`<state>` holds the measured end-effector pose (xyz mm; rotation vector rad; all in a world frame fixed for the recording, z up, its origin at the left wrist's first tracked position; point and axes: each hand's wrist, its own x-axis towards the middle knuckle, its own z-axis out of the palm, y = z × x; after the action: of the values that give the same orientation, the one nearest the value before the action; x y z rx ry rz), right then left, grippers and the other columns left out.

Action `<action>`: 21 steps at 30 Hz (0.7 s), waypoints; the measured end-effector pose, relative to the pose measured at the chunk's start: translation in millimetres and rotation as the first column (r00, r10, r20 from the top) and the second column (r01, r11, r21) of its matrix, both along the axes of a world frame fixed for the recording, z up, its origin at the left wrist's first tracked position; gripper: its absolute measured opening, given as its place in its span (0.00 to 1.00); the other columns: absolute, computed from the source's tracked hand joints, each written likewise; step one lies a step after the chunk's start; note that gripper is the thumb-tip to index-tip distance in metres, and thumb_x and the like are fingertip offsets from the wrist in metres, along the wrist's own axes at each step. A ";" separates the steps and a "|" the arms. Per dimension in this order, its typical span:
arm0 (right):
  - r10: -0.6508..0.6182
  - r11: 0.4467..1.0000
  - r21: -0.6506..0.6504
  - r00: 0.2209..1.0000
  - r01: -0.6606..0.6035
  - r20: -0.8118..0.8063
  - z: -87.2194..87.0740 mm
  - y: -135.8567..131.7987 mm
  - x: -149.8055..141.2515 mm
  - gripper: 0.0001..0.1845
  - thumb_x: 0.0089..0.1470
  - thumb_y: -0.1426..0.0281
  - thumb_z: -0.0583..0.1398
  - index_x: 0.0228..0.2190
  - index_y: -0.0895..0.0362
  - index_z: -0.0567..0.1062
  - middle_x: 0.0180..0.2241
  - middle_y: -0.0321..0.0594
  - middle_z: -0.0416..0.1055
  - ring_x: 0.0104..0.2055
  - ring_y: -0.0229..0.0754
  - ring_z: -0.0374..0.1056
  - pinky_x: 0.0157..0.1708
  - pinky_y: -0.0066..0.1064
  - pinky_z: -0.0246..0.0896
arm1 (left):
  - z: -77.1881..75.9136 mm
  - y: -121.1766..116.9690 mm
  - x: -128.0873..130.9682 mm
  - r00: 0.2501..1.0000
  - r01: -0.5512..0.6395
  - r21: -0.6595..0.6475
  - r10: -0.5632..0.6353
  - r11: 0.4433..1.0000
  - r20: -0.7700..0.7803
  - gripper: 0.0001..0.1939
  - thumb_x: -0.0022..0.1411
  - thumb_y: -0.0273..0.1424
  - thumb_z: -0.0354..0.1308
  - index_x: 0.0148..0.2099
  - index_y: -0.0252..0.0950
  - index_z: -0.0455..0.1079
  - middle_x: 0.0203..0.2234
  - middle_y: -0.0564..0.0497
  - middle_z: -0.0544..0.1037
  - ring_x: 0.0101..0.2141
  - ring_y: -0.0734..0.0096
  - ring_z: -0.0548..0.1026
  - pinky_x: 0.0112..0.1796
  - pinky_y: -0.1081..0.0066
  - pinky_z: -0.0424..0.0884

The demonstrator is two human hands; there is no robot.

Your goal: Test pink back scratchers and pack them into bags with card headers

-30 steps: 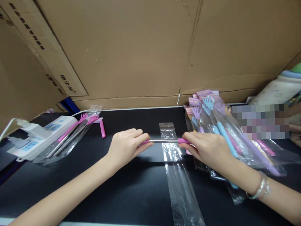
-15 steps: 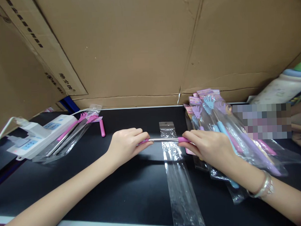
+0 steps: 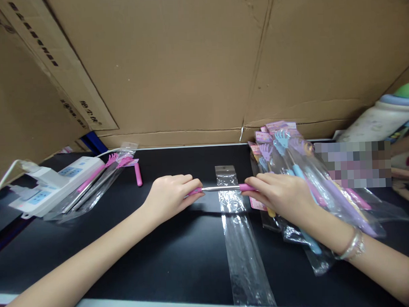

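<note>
Between my hands, level above the table, is a back scratcher with a bare metal rod and pink ends. Its pink end at the left is pinched in the fingers of my left hand, which cover most of it. My right hand is closed round the pink handle at the other end. Below the rod a clear plastic bag lies flat, reaching to the table's front edge. Close to my right hand is a pile of bagged back scratchers in blue, purple and pink.
At left, a white power strip with plugs stands beside pink back scratchers on plastic. A loose pink handle lies near them. Cardboard walls the back of the black table. A bottle leans at far right.
Both hands keep their hold on the back scratcher, nearly in the same place. The right hand has shifted very slightly left, and the view has moved a little.
</note>
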<state>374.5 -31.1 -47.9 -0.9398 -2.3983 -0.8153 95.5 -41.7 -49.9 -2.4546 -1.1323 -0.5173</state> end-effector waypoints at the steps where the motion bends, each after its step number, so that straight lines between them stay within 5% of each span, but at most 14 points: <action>1: 0.001 1.000 -0.003 1.000 -0.001 0.002 -0.1 0.3 0.4 0.16 0.60 0.60 0.52 0.27 0.55 0.71 0.20 0.32 0.67 0.22 0.32 0.62 0.22 0.29 0.41 | 0.3 0.0 -0.5 1.000 -0.007 0.007 0.007 1.000 -0.008 0.12 0.65 0.38 0.48 0.35 0.40 0.69 0.24 0.57 0.73 0.25 0.76 0.71 0.23 0.74 0.54; 21: -0.041 0.995 -0.093 0.999 0.039 -0.019 2.7 2.2 4.4 0.21 0.61 0.58 0.49 0.25 0.55 0.72 0.20 0.32 0.69 0.21 0.32 0.63 0.21 0.28 0.40 | 7.2 9.7 -14.2 0.999 -0.006 0.062 0.009 0.998 -0.049 0.15 0.65 0.42 0.47 0.40 0.40 0.70 0.28 0.53 0.74 0.29 0.75 0.70 0.26 0.75 0.59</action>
<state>378.9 -29.0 -45.3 -1.0300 -2.4242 -0.7100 81.2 -32.1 -42.7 -2.3955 -1.0894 -0.4799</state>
